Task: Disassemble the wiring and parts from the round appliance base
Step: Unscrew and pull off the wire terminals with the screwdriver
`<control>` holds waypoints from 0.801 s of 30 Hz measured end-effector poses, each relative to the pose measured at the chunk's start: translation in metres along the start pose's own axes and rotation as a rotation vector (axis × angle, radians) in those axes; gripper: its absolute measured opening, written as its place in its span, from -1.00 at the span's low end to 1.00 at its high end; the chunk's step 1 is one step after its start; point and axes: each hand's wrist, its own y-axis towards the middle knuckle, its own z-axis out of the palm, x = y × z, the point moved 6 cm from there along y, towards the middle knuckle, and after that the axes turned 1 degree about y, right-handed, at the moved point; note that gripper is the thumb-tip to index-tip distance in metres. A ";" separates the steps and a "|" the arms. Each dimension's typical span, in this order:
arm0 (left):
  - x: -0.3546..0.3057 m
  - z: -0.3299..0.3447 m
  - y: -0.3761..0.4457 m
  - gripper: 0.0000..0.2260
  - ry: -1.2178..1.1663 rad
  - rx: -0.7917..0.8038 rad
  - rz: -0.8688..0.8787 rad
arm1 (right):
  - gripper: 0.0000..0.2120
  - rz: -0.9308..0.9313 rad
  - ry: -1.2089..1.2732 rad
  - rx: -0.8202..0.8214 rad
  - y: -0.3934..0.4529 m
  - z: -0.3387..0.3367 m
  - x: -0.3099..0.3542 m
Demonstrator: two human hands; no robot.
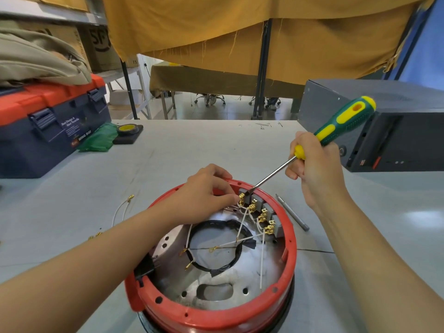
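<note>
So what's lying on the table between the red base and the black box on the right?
In the head view, a slim grey metal tool lies there beside the red base; the right hand hangs above that stretch.

Toolbox (48, 131) left of base (216, 316); metal case (384, 131) right.

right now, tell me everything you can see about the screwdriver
The screwdriver has a green and yellow grippy handle and a long bare metal shaft. It slants down to the left, handle high. The right hand grips the handle's lower end. Its tip sits at a brass terminal on the grey block inside the red base.
</note>
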 end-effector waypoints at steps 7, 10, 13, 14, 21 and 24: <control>0.001 0.002 0.001 -0.83 -0.052 -0.001 -0.040 | -0.69 0.062 0.079 -0.017 0.000 -0.009 -0.012; 0.003 0.002 0.001 -0.83 -0.061 -0.006 -0.049 | -0.69 0.074 0.091 0.003 0.000 -0.008 -0.018; 0.005 0.002 0.001 -0.83 -0.064 0.000 -0.059 | -0.69 0.079 0.076 0.017 -0.003 -0.002 -0.023; 0.006 0.002 0.002 -0.83 -0.071 0.004 -0.060 | -0.70 0.068 0.082 0.008 -0.002 -0.002 -0.022; 0.005 -0.001 0.000 -0.83 -0.126 -0.002 -0.045 | -0.77 0.032 0.162 -0.041 -0.004 -0.009 -0.014; 0.004 -0.007 -0.002 -0.84 -0.189 -0.039 -0.043 | -0.78 -0.017 0.199 -0.081 -0.010 -0.009 -0.006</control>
